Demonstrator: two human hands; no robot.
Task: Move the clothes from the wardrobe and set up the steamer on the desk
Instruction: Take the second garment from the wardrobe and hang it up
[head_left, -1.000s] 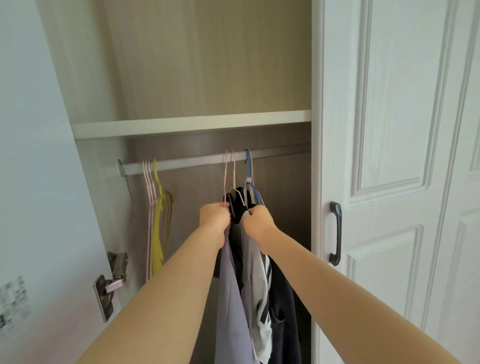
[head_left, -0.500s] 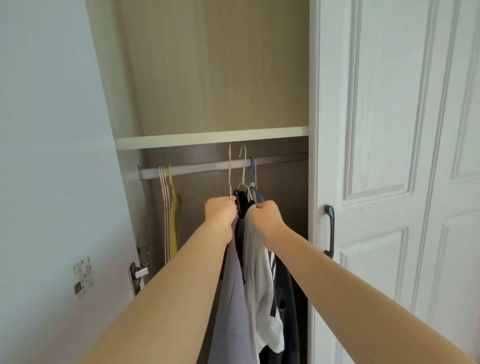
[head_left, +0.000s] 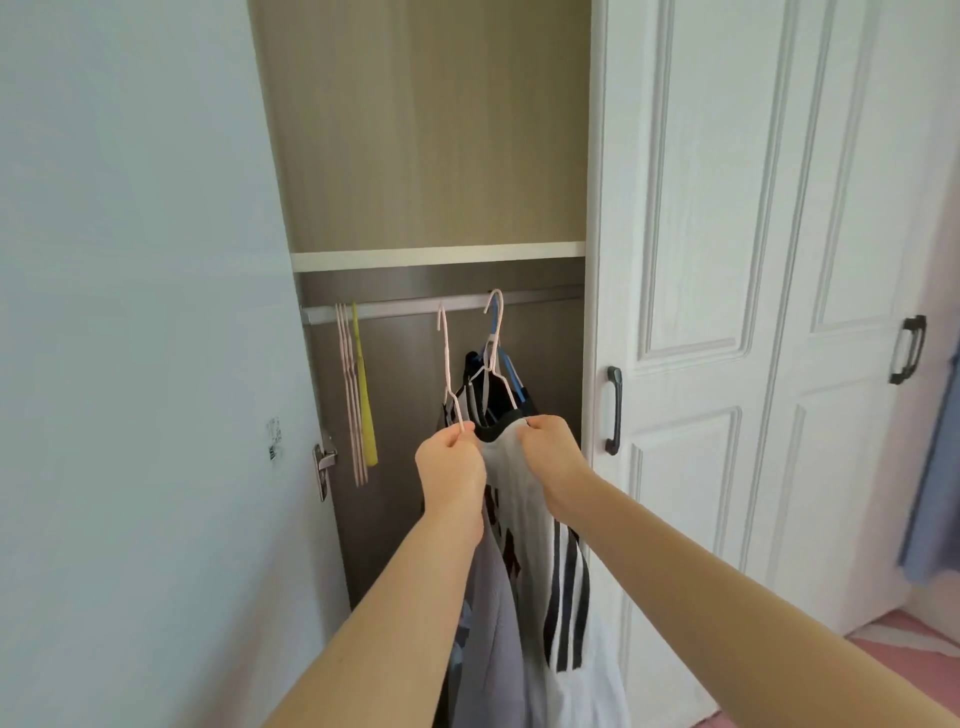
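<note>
- The left hand (head_left: 449, 467) pinches the neck of a pink hanger (head_left: 447, 364); a grey garment (head_left: 488, 623) hangs below it.
- The right hand (head_left: 553, 452) curls round the collar of a white striped shirt (head_left: 561, 571), just beside the left hand.
- A blue hanger (head_left: 511, 374) and a dark garment (head_left: 498, 395) sit behind the hands.
- The hooks reach up to the wardrobe rail (head_left: 395, 310).
- Bare hangers (head_left: 353, 389) hang at the rail's left end.

1. The shirt (head_left: 566, 571) is white with black stripes and a black collar.
2. The garment (head_left: 493, 649) beside it is plain grey.
3. One hanger (head_left: 445, 358) is pale pink, and the blue hanger (head_left: 511, 375) sits behind it.
4. The yellow hanger (head_left: 368, 415) hangs among pale pink ones.
5. The door (head_left: 701, 234) is white, its handle (head_left: 614, 410) dark, and the floor (head_left: 914, 660) pink.
</note>
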